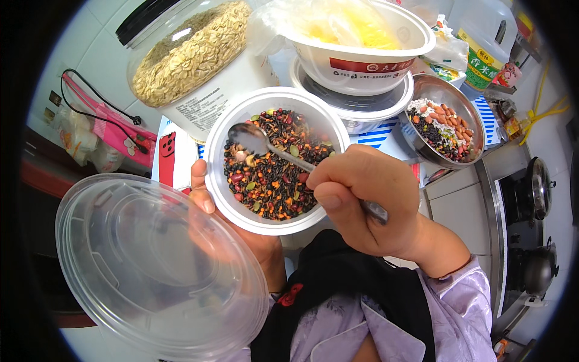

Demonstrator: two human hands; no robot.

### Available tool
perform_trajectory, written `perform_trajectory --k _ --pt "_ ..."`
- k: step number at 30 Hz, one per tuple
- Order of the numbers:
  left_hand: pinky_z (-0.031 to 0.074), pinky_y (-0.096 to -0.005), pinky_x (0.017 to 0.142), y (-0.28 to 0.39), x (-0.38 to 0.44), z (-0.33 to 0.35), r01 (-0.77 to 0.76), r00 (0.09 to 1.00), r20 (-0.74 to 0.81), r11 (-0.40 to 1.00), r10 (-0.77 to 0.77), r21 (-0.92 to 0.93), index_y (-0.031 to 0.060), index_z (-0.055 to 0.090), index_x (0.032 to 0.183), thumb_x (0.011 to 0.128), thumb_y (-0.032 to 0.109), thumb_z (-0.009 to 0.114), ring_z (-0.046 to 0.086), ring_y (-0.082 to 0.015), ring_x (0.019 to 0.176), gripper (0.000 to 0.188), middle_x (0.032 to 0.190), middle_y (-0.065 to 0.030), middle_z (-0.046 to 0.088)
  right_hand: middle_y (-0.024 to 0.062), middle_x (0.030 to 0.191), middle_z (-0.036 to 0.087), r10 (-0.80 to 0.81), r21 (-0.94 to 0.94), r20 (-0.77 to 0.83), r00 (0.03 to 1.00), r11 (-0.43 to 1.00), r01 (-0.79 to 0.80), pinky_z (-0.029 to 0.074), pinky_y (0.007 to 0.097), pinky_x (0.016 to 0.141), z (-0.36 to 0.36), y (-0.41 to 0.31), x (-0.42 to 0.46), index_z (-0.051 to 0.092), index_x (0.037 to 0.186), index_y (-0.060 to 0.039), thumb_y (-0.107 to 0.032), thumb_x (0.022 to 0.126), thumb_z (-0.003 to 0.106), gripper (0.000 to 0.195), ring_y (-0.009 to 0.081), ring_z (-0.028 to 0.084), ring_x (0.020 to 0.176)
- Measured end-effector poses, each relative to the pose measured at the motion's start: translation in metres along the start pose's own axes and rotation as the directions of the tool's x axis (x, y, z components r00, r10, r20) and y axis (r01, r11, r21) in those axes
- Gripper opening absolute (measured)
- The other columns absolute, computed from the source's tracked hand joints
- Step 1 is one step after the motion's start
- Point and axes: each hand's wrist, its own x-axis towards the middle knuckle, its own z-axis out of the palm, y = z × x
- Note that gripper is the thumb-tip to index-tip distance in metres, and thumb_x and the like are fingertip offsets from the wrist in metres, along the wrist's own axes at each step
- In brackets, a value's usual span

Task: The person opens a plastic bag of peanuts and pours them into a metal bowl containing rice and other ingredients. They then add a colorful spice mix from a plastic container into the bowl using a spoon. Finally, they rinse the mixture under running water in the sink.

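My left hand [258, 242] supports a white plastic bowl [277, 229] from below and its left side. Inside lie mixed grains and beans [271, 181]: black rice, red beans, orange lentils and green seeds. A clear round plastic lid [158, 271] hangs tilted against that same hand, whose fingers partly show through it; how the lid is held I cannot tell. Between thumb and fingers, my right hand [375, 199] grips a metal spoon [289, 157] by its handle. The spoon's bowl is over the far left part of the mix, and few if any grains show in it.
Beyond the bowl stand a big jar of rolled oats [194, 54] and a white tub [362, 68] with a bagged yellow food, stacked on a lidded container [353, 113]. At right are a steel bowl [479, 131] of rice, beans and peanuts, a jug [486, 40] and a stove [520, 262].
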Motion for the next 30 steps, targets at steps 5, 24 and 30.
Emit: perform_trajectory --k 5,24,30 --pt "0.028 -0.0565 0.101 0.002 -0.004 -0.002 -0.041 0.999 0.034 0.996 0.038 0.081 0.004 0.051 0.073 0.088 0.016 0.037 0.044 -0.0347 0.118 0.024 0.123 -0.0152 0.051 0.0064 0.063 0.053 0.009 0.107 0.055 0.998 0.994 -0.015 0.04 0.0318 0.046 -0.005 -0.004 -0.001 0.058 0.079 -0.0047 -0.007 0.074 0.067 0.011 0.0231 0.051 0.052" --pt "0.038 -0.0605 0.091 0.001 -0.002 0.001 -0.031 0.997 -0.074 0.999 0.03 -0.014 0.0041 0.06 0.079 0.079 0.009 0.043 0.052 -0.0394 0.106 0.018 0.112 -0.0237 0.056 0.0102 0.069 0.059 0.085 0.294 0.173 0.981 0.946 -0.134 0.043 0.0319 0.051 -0.03 -0.004 -0.018 0.059 0.076 -0.0005 -0.007 0.079 0.062 0.008 0.0257 0.055 0.056" --pt "0.032 -0.0592 0.096 0.003 0.001 -0.007 0.003 0.998 0.062 1.0 -0.003 -0.006 0.0026 0.054 0.075 0.085 0.014 0.039 0.045 -0.0362 0.115 0.022 0.121 -0.0179 0.051 0.0098 0.07 0.06 0.294 0.377 0.219 0.93 0.854 -0.359 0.042 0.0276 0.05 -0.041 -0.003 -0.031 0.058 0.077 -0.0001 -0.012 0.087 0.053 0.017 0.0177 0.054 0.054"
